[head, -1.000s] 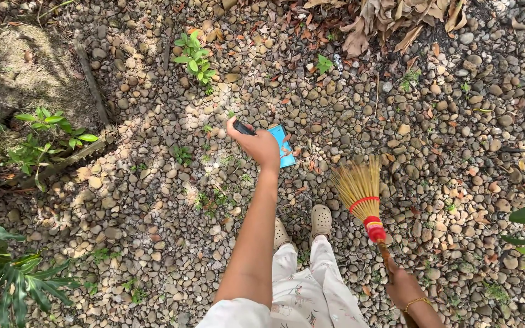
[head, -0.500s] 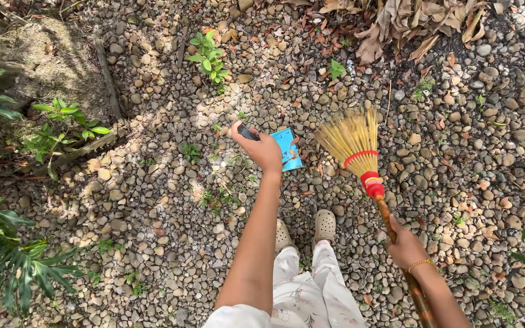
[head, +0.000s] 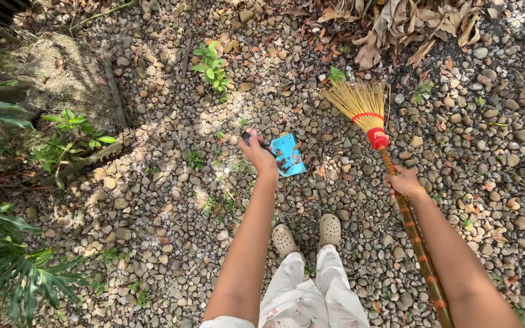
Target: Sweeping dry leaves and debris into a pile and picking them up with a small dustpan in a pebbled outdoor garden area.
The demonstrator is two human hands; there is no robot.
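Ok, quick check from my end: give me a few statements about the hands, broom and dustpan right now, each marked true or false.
1. The right hand grips the broom by its handle. True.
2. The left hand is empty. False: it holds a blue dustpan by its dark handle.
3. The broom's bristles point toward the dry leaves. True.
4. The ground is smooth concrete. False: it is pebbles.
5. The person is barefoot. False: pale clogs are worn.
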